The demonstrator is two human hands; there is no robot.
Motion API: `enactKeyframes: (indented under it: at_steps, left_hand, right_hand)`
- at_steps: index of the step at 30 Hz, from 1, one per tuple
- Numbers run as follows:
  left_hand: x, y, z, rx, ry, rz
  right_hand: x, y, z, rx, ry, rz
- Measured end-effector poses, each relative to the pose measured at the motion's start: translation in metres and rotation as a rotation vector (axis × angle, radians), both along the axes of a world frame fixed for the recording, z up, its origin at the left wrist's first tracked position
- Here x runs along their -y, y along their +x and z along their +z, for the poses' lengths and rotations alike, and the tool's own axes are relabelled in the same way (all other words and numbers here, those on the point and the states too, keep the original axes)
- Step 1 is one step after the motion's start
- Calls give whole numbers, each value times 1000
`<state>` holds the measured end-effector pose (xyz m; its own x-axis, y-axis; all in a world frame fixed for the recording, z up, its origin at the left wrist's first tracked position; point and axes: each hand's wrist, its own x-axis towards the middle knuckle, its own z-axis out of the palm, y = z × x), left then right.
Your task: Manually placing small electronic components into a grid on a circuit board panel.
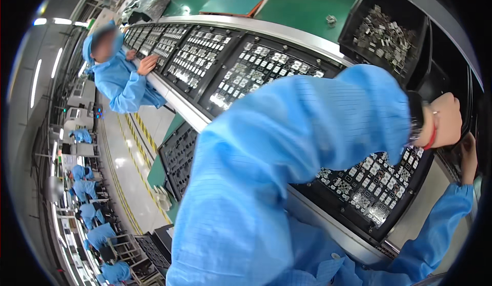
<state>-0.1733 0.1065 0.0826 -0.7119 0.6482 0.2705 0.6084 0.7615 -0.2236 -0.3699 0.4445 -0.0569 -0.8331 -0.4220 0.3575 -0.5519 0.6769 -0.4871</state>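
My left arm in a blue sleeve reaches across to the far right. There my left hand [445, 122], with a red cord and a dark band at its wrist, is closed with its knuckles up, beside a dark black piece [453, 155]. What its fingers hold is hidden. Just below, my right hand [467, 155] is up against the same dark area, and its fingers are mostly hidden. Under my left arm lies a black tray [353, 219] filled with small silvery metal parts. A black bin [353, 27] heaped with small metal pieces stands beyond my left wrist.
More black trays [201, 55] of small parts run along the metal-railed line [189, 101] to the upper left. A co-worker in blue [120, 76] has a hand at one tray. Green mats [302, 9] lie behind the line. A dark tray [179, 155] stands on the near left side.
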Motion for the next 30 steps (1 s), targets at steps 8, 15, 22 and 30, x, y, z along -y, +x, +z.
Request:
enactKeyframes:
  at_steps: [8, 15, 22, 30]
  left_hand:
    - [-53, -121, -87, 442, 21, -50]
    - [-38, -162, -139, 883, 119, -421]
    - [10, -212, -170, 1267, 237, -734]
    - [36, -272, -163, 1627, 351, -1293]
  right_hand:
    - [-19, 32, 25, 74, 21, 27]
    - [-14, 70, 43, 139, -48, -3]
    - [8, 79, 60, 54, -108, 51]
    - [43, 102, 97, 81, -235, 88]
